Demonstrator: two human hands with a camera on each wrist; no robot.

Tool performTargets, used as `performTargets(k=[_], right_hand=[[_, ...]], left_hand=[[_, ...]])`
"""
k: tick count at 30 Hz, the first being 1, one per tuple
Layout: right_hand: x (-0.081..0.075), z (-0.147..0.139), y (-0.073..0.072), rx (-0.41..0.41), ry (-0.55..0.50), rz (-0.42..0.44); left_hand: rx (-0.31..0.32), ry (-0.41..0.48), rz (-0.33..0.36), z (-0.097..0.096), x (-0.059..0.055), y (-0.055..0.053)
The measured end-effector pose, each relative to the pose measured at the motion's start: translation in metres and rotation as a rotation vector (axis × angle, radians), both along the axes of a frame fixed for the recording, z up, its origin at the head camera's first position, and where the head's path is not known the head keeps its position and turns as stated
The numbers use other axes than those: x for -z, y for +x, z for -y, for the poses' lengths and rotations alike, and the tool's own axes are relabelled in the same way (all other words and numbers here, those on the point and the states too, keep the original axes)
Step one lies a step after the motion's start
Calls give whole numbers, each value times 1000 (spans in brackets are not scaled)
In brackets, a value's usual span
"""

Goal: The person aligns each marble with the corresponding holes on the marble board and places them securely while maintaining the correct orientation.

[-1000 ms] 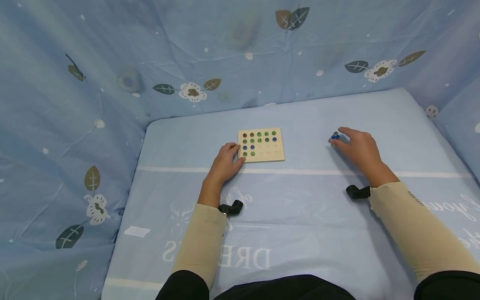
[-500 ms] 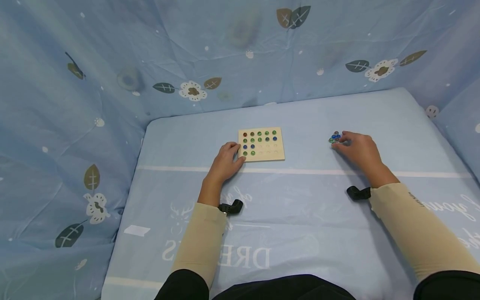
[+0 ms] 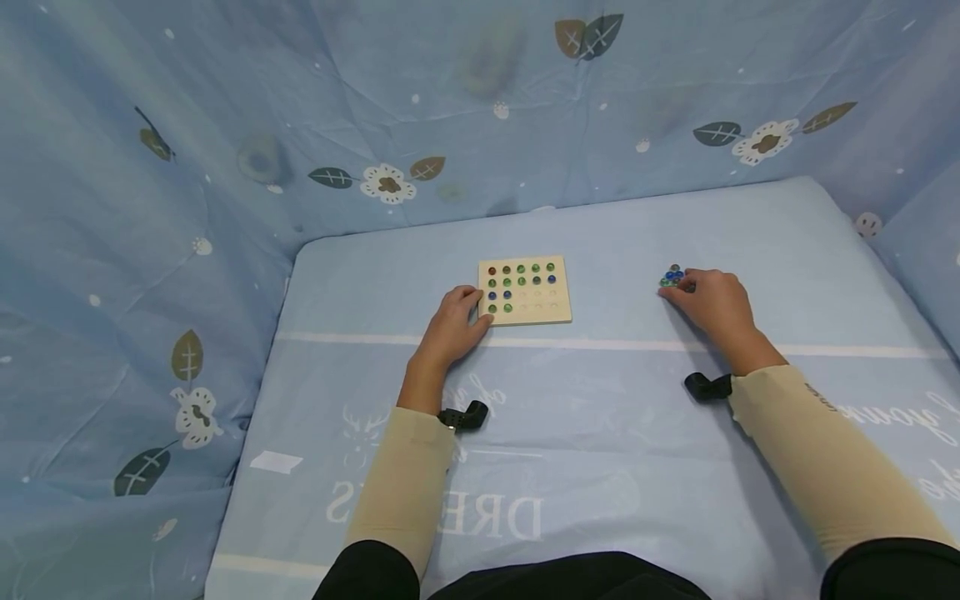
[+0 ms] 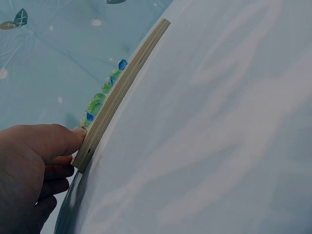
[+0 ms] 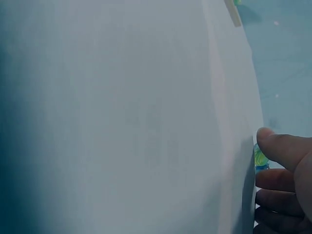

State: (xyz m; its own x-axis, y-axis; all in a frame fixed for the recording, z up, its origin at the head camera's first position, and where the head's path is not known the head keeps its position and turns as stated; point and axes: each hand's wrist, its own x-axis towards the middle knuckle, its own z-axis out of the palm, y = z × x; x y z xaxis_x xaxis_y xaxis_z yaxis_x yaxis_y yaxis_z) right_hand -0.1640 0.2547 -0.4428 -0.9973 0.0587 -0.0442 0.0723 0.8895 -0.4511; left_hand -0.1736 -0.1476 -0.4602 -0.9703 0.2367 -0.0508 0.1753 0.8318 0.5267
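A pale wooden board with rows of round hollows lies on the bed-like surface; red, green and blue glass marbles fill the two far rows and the left of the two near rows. My left hand holds its left edge, thumb at the near corner. In the left wrist view the thumb lies against the board's end. To the right, my right hand has bent fingers at a small cluster of marbles. In the right wrist view a green marble shows between thumb and index finger; whether they pinch it I cannot tell.
A light blue printed sheet covers the flat surface. Patterned blue cloth hangs behind and at the sides. A white patch lies at the near left. Each wrist wears a black camera.
My right hand has drawn back slightly towards me, its thumb and index finger coming closer together, so more of the marble cluster shows. The left hand and the board stay in place.
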Motion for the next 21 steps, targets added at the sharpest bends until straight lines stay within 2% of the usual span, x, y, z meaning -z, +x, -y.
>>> performTargets(k=[12,21], right_hand=[[0,3,1,32,15,-2],[3,2,2,40,-17,-18]], left_hand=[[20,-12,-11,1,1,-1],[26,-18,-2,2,2,-1]])
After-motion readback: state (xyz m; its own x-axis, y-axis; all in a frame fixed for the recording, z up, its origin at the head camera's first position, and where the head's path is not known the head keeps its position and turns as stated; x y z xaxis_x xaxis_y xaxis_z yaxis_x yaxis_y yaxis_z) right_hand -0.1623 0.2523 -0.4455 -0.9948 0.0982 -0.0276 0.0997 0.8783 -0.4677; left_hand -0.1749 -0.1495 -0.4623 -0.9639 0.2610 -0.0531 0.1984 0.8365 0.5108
